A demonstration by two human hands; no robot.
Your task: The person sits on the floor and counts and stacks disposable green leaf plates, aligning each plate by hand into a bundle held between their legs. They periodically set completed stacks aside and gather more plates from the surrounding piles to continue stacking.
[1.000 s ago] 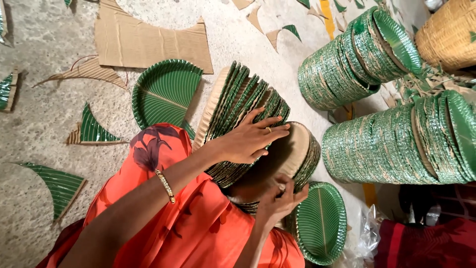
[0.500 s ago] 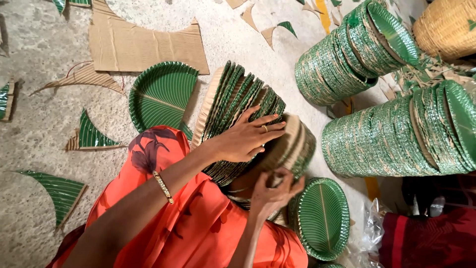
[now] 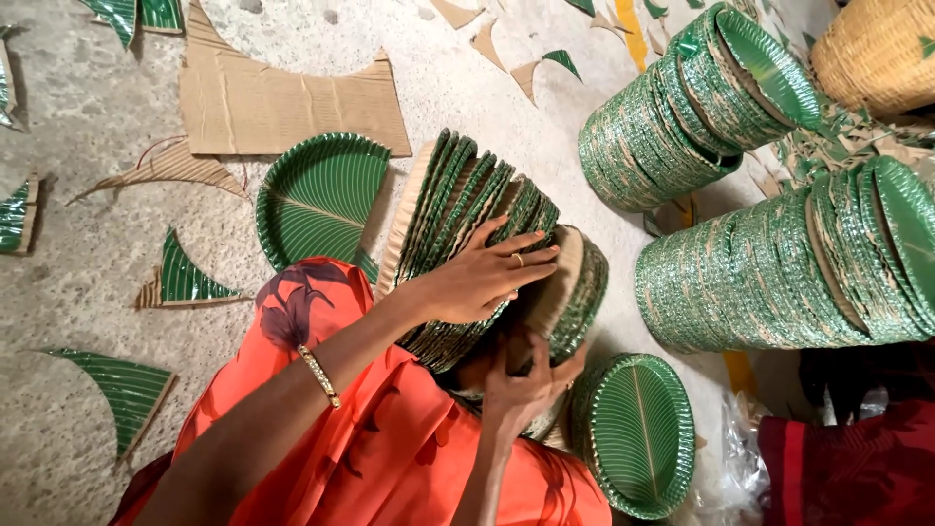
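**A:** What is closest to the camera?

**B:** An orange garment (image 3: 390, 448) fills the bottom of the view, with both forearms reaching up from it. The left arm wears a thin gold bangle (image 3: 319, 376).

**A:** What are the hands doing?

**B:** The left hand (image 3: 482, 278) lies flat, fingers spread, pressed on top of a fanned stack of green paper plates (image 3: 458, 224) standing on edge against the lap. A ring shows on one finger. The right hand (image 3: 521, 385) is below it, fingers curled up around the lower right end of the same stack, gripping the plates from underneath.

**A:** What sits just beside that stack?

**B:** To the lower right, a single green plate (image 3: 638, 433) with a leaf pattern lies face up on the floor (image 3: 88, 282). To the left, another single leaf-pattern plate (image 3: 321, 195) lies face up, touching the stack's left edge.

**A:** And farther out?

**B:** On the right, two long rolls of stacked green plates lie on their sides, one nearer (image 3: 779, 268) and one beyond it (image 3: 682, 107). A woven basket (image 3: 877, 49) is in the top right corner. On the left, a brown cardboard sheet (image 3: 282, 102) with curved cut-outs and green offcut scraps (image 3: 185, 278) are scattered over the pale floor.
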